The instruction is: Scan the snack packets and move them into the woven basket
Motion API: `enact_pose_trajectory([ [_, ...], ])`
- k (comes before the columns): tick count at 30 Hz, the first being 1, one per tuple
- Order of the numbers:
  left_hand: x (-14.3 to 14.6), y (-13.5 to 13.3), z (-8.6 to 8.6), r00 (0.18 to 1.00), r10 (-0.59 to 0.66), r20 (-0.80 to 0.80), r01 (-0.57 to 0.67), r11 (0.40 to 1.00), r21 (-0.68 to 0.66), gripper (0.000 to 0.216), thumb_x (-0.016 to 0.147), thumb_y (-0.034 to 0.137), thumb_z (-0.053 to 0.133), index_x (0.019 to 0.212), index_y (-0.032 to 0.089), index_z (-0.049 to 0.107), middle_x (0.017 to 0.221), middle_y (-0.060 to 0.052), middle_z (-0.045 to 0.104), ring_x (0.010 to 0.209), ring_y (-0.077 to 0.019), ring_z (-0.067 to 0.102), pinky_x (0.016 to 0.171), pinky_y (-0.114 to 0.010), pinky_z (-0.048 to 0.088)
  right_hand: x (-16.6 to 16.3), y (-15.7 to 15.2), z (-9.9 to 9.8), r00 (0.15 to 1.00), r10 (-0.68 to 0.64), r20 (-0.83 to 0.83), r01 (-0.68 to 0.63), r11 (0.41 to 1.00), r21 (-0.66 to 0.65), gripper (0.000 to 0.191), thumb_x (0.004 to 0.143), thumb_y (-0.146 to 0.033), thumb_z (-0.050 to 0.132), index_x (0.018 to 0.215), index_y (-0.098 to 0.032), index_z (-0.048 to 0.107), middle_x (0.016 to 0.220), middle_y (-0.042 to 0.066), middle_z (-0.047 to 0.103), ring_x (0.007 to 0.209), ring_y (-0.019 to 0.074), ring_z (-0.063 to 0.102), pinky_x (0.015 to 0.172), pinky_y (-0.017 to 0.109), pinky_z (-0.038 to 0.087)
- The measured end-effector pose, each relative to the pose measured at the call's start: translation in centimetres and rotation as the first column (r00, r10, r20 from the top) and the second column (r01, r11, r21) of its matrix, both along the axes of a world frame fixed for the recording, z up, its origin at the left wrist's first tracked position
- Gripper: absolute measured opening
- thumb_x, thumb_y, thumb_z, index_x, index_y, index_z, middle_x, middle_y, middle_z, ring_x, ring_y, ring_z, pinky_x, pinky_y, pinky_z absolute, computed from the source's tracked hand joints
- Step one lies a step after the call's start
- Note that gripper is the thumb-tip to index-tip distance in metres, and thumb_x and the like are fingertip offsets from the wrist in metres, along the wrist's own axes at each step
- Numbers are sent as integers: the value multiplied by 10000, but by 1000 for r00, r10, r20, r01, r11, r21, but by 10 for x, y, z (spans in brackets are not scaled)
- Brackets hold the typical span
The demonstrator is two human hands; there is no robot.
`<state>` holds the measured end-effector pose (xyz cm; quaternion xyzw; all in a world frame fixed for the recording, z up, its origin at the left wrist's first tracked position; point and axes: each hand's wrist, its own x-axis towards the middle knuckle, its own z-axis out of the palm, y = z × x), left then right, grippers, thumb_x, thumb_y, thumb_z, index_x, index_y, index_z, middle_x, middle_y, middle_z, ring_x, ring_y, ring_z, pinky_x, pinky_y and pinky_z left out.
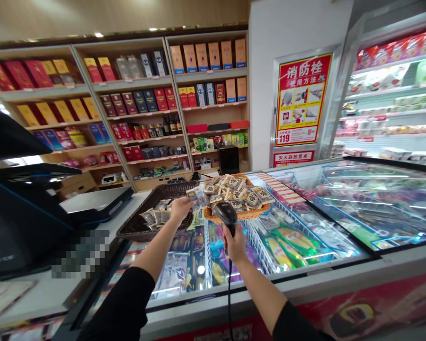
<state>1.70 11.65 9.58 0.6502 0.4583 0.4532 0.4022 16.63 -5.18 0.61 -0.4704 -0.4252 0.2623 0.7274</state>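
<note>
In my right hand [235,242] is a black barcode scanner [226,214], its head angled up and its cable hanging down. My left hand [181,209] pinches a small clear snack packet [196,195] between the two baskets. To its right, a light wicker basket [266,208] is heaped with small snack packets [234,187] bearing dark print on pale labels. On the left a dark brown woven basket [137,222] holds several similar packets [158,215]. Both baskets rest on the glass top of a chest freezer [287,272].
Frozen goods in white wire baskets [266,258] show through the freezer glass. A scale [95,203] and a black checkout machine [17,213] stand on the left counter. Shelves of boxed goods [142,102] line the back wall, and a lit refrigerated display [394,104] is at right.
</note>
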Motion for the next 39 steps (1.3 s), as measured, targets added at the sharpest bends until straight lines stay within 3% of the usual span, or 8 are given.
enact_pose_trajectory([
  [3,-17,-7,-10,984,-25,177,36,997,-62,404,530,477,817,747,152,715,695,-33,675,651,-167,614,631,-288,504,-2,-3,0,987,96,129,-96,995,-9,282,875,-482,532,828,-204,549,460,-63,487,359,125,450,389,235,349],
  [7,-20,-12,-16,945,-25,325,51,996,-72,458,504,517,814,743,151,674,633,7,608,593,-121,552,575,-241,451,-5,-5,1,956,116,268,-109,993,-38,263,861,-444,561,860,-184,602,478,-38,519,400,142,476,411,240,352],
  [12,-16,-10,-17,970,-57,236,59,998,-3,404,547,505,794,660,154,627,535,51,476,509,-77,416,501,-209,323,-8,-5,3,928,142,345,-112,988,-104,261,867,-426,548,895,-177,617,479,-32,520,428,161,498,433,248,367],
  [20,-16,-12,-20,984,-59,167,53,998,45,345,643,490,745,705,162,657,550,35,489,557,-115,457,530,-230,332,-6,-7,4,942,96,322,-67,993,-101,294,852,-459,553,882,-175,626,492,-17,537,441,167,511,421,248,363],
  [32,-17,-8,-24,985,-79,156,70,995,66,300,678,458,709,699,165,650,552,26,486,572,-129,448,559,-241,326,-7,-10,5,930,158,331,-113,982,-153,282,888,-467,510,851,-194,567,472,-52,479,388,138,447,415,244,349],
  [39,-16,-6,-26,986,-20,163,14,999,36,316,676,476,708,703,170,636,546,34,490,589,-131,477,573,-232,358,-7,-8,2,947,147,287,-110,984,-140,296,876,-482,528,833,-192,568,468,-54,486,381,131,446,417,245,369],
])
